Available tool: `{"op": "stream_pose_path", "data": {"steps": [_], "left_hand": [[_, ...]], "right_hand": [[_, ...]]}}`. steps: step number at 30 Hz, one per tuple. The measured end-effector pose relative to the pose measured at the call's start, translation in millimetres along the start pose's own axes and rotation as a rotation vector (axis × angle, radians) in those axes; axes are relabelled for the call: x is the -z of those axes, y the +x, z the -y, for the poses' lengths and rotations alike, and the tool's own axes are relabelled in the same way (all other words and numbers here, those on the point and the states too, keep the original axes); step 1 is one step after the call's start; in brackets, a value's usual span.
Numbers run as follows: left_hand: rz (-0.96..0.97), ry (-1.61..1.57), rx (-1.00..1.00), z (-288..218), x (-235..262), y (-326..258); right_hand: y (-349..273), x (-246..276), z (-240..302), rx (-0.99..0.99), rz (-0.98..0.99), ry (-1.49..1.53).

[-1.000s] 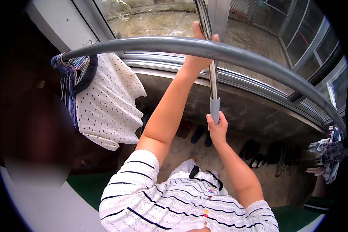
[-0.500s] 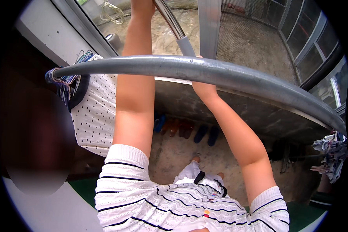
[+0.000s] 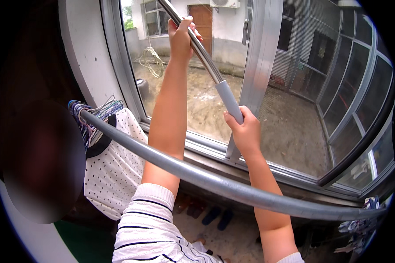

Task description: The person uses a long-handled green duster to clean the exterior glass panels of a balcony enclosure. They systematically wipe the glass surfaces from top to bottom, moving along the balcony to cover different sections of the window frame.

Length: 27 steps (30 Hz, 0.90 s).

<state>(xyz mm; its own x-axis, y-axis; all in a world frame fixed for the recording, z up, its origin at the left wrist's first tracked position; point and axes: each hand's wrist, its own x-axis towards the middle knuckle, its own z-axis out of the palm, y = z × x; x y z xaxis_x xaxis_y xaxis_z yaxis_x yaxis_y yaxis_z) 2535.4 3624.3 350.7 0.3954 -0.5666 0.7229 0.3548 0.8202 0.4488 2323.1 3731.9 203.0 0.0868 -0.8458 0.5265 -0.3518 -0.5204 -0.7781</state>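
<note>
A shiny metal pole [image 3: 205, 58] with a grey grip at its lower end slants from the top of the view down to the right. My left hand [image 3: 182, 39] is closed round its upper metal part. Lower down, my right hand [image 3: 245, 129] grips the end of the grey sleeve, thumb and fingers wrapped round it. The pole's far end lies outside the view. Both forearms reach past a thick grey metal rail [image 3: 197, 177], which crosses in front of them.
Several hangers [image 3: 90, 118] and a white dotted garment [image 3: 114, 171] hang at the rail's left end; small cloth items [image 3: 357, 228] hang at its right. A sliding window frame [image 3: 261, 65] stands ahead, with a yard beyond. Dark slippers [image 3: 212, 215] lie on the floor below.
The view has tilted up, so both hands and more of the yard now show. The rail appears lower and more slanted. My hands stay on the pole.
</note>
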Motion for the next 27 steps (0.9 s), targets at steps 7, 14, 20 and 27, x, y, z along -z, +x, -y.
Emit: {"op": "stream_pose_path", "data": {"steps": [7,14,20,27], "left_hand": [[0.05,0.07,0.022,-4.6,-60.1,-1.9],[0.212,0.151,0.065,16.3,-84.7,-42.0],[0.412,0.222,0.158,22.0,-78.0,-79.7],[0.426,0.383,0.119,6.1,-24.1,-34.7]], "right_hand": [[-0.7,39.7,-1.1,0.012,-0.072,0.145],[-44.4,15.7,-53.1,-0.113,-0.166,0.343],[-86.4,-40.4,-77.6,-0.186,-0.207,0.556],[-50.3,-93.9,-56.7,-0.146,-0.012,0.408]]}}
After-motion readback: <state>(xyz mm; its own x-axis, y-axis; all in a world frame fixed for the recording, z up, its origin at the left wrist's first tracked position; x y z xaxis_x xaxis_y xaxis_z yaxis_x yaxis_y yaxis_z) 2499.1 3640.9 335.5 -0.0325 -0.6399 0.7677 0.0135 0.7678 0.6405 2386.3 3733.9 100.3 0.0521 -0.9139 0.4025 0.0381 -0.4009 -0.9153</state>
